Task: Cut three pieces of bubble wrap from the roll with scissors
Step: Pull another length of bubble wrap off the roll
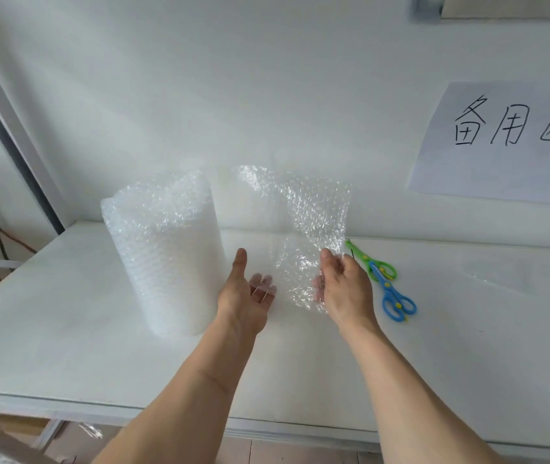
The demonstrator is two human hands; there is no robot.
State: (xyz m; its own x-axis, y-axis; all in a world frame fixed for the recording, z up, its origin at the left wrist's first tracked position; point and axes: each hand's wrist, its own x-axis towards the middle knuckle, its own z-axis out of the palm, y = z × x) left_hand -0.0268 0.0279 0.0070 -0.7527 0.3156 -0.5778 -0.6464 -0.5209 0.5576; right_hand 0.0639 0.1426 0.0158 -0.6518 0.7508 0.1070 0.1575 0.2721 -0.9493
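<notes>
Room: white wall (266, 78) behind a white tabletop (82, 346); a paper sign (501, 142) with handwritten characters hangs on the wall at about 2 o'clock.
Roll: the bubble wrap roll (163, 256) stands upright on the tabletop at 9 o'clock from the hands, fat and loosely wound.
Sheet: a loose bubble wrap sheet (303, 222) is held up in the air at 12 o'clock from the hands, just beside the roll; whether it still joins the roll I cannot tell.
Left hand: the left hand (246, 289) is spread, palm up, fingers straight behind the sheet's lower edge, supporting and not gripping.
Right hand: the right hand (340, 283) pinches the sheet's lower right edge, thumb in front, fingers behind.
Scissors: two pairs, green scissors (372, 262) and blue scissors (392, 296), lie touching on the tabletop at 3 o'clock from the right hand.
Handling: the film looks very light, limp and slippery, likely to sag and curl; bubbles would pop under hard pressure.
Hold: best pinched at an edge or corner and kept taut with two hands, so that blades bite instead of folding it.
Other: a faint clear film (494, 272) lies at far 3 o'clock, possibly a cut piece.
</notes>
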